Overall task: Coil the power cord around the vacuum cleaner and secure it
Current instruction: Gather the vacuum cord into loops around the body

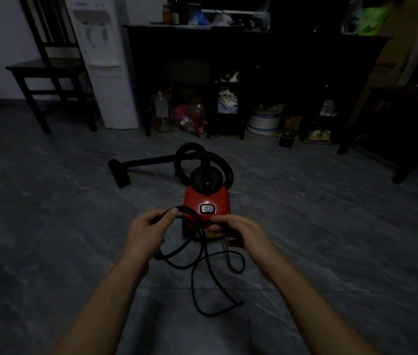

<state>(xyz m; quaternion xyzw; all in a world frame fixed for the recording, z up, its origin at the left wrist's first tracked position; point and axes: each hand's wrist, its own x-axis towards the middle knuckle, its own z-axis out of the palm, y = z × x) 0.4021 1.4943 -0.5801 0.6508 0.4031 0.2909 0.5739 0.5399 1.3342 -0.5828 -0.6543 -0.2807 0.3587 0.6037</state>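
Observation:
A small red vacuum cleaner (206, 198) stands on the grey floor in the middle of the room, its silver switch facing me. Its black hose (202, 157) loops behind it and ends in a wand and floor nozzle (119, 172) to the left. The black power cord (197, 272) lies in loose loops on the floor in front of the vacuum. My left hand (149, 231) grips a gathered loop of the cord just left of the vacuum. My right hand (241, 233) pinches the cord close to the vacuum's near side.
A dark wooden chair (49, 73) and a white water dispenser (105, 60) stand at the back left. A dark shelf unit (254, 73) with jars, a bucket and clutter beneath fills the back wall. Another dark piece of furniture (407, 139) stands at the right.

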